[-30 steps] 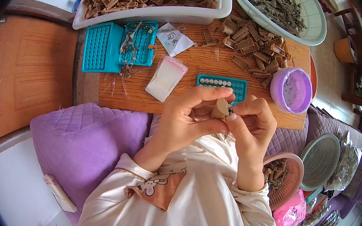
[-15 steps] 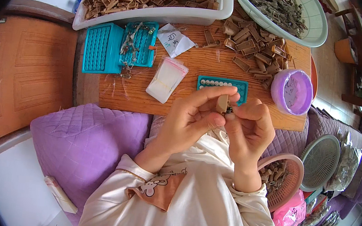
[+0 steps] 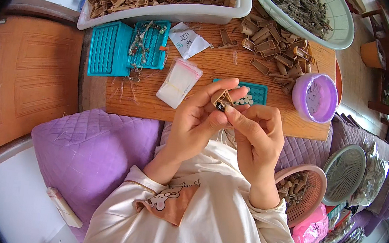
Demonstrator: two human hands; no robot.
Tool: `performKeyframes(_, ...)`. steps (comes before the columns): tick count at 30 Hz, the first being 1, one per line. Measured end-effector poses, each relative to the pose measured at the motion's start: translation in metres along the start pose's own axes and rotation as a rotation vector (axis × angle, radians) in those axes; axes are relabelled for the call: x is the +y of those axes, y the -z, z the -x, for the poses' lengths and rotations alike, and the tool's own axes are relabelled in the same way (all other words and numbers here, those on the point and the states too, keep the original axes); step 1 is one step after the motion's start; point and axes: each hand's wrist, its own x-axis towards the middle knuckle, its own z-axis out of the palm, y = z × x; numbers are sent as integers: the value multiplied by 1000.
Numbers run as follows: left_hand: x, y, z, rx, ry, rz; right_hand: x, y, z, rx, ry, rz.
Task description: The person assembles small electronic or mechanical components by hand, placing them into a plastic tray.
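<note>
Between the fingers and thumb of my left hand [image 3: 193, 124] is a small brown plastic casing [image 3: 223, 97], its hollow side facing up. A dark small part shows inside, too small to name. My right hand [image 3: 261, 131] is closed, its thumb pressing at the casing's lower end; whether its fingers pinch something as well is hidden. Just beyond the hands, a teal tray [image 3: 258, 91] lies on the table, with several small whitish discs [image 3: 246, 100] in it, partly covered by my fingers.
Brown casings [image 3: 271, 46] lie heaped beyond the tray. A purple bowl [image 3: 329, 100] of thin metal pieces stands at right. Clear bags [image 3: 177, 84] and teal trays [image 3: 111, 51] lie left. A white bin [image 3: 168, 12] and a green basket [image 3: 344, 28] stand at the back.
The casing has turned so its hollow side now faces up, and it has moved slightly left and away from me. My right thumb has moved onto its lower end.
</note>
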Motion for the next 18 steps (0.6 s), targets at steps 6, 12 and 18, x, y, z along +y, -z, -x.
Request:
performKeyframes(6, -7, 11, 3, -75, -6, 2, 0, -3, 6, 26, -23, 10)
performKeyframes(12, -5, 11, 7, -89, -36, 13, -3, -5, 5, 40, -49, 22)
performKeyframes(18, -4, 8, 11, -44, -121, -235, 4, -8, 8, 59, -15, 17)
